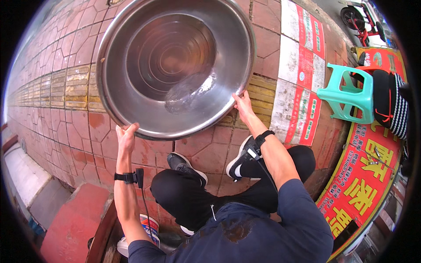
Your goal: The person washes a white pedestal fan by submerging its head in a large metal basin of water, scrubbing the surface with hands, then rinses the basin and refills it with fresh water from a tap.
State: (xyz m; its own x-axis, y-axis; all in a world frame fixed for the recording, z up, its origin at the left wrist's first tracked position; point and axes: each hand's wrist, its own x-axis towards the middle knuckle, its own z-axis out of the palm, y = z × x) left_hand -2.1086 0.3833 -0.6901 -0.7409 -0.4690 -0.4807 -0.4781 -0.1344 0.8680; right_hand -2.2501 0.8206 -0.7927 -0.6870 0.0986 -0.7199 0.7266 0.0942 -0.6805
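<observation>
A large round stainless steel basin point(118, 83) fills the upper middle of the view, with a little clear water point(190, 92) on its inner near side. Its near rim is held at two spots. My left hand point(126, 136) is closed on the rim at the near left, thumb on top. At the near right my right hand point(242, 104) pinches the same rim. Both arms reach out straight, a black strap with a small device on each. The undersides of the fingers are hidden by the rim.
Reddish paving tiles point(74, 136) with a yellow tactile strip point(76, 87) lie underneath. At right are red-and-white printed sheets point(302, 74), a turquoise plastic stool point(348, 94) and a red-and-yellow banner point(364, 188). A bucket point(150, 228) stands by my left arm; a red board point(76, 223) is left of it.
</observation>
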